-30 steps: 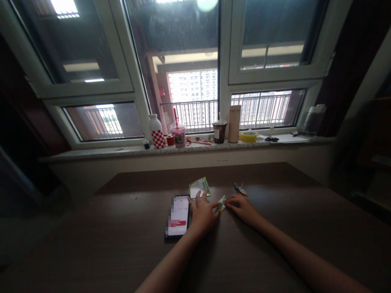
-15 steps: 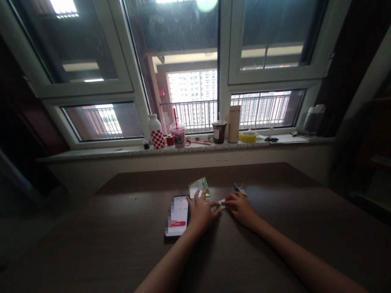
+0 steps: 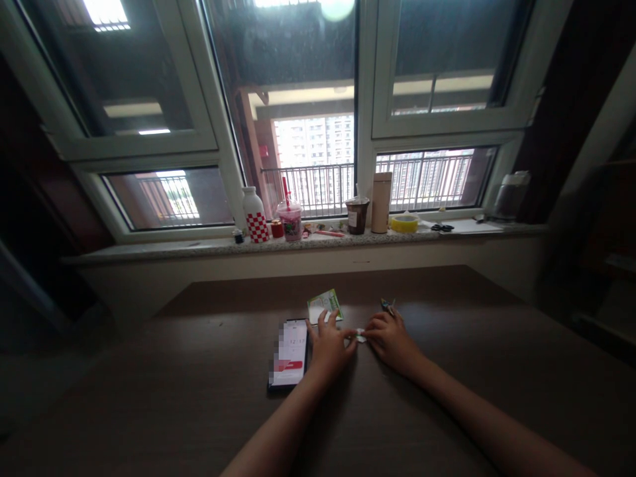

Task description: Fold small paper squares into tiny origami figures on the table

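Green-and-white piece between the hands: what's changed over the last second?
The small green-and-white paper piece has gone from slanting up to lower and flatter. The right hand has shifted slightly, covering more of the crumpled multicoloured scrap. Neither grip has visibly let go. The left hand, dark-edged rectangular phone and flat green-edged sheet look unmoved.

dim, backlit; daylight thru window (image 3: 298, 73), bldgs (image 3: 318, 142) outside blown out, round glare spot (image 3: 336, 6) on glass. table (image 3: 199, 371) dark, faint sheen twd far edge. white-green piece (image 3: 360, 336) too blurry to read. wide-angle stretch, soft sides.
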The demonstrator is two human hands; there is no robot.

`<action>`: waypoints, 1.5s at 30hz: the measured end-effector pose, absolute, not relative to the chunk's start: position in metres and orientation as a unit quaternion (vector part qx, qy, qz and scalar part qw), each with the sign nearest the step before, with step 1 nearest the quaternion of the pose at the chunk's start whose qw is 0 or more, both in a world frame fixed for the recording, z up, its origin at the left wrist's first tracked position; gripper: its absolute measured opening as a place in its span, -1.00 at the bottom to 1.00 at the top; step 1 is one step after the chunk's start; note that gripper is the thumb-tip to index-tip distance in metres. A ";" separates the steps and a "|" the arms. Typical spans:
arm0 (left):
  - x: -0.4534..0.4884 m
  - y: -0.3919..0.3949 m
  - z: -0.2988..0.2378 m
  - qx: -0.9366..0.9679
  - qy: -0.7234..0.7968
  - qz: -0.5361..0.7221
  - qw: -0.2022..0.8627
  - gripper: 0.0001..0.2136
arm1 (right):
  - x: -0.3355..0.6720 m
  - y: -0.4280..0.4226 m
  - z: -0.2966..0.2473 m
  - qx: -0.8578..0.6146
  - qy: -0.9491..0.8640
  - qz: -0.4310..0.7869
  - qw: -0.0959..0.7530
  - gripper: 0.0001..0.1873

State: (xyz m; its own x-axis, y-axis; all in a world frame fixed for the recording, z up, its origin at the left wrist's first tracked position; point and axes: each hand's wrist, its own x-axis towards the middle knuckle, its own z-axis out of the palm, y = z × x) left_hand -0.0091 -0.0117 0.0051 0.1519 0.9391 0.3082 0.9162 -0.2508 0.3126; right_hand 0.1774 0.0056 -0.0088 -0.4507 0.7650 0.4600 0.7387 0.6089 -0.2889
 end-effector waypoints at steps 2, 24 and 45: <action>-0.009 -0.012 0.005 0.760 0.608 0.228 0.025 -0.82 | 0.176 0.005 -0.008 -0.436 -0.857 0.010 0.274 -0.68; -0.011 -0.005 0.006 0.774 0.596 0.213 0.026 -0.84 | 0.174 0.007 -0.015 -0.422 -0.847 0.016 0.323 -0.86; -0.008 -0.007 0.011 0.782 0.578 0.234 0.028 -0.92 | 0.168 0.013 -0.024 -0.476 -0.821 0.024 0.314 -0.86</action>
State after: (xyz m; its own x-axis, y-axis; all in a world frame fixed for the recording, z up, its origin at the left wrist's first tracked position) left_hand -0.0077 -0.0072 0.0108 0.2235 0.9162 0.3326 0.8897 -0.3311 0.3143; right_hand 0.1684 0.0131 -0.0236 -0.3500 0.7962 0.4936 0.7663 0.5464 -0.3380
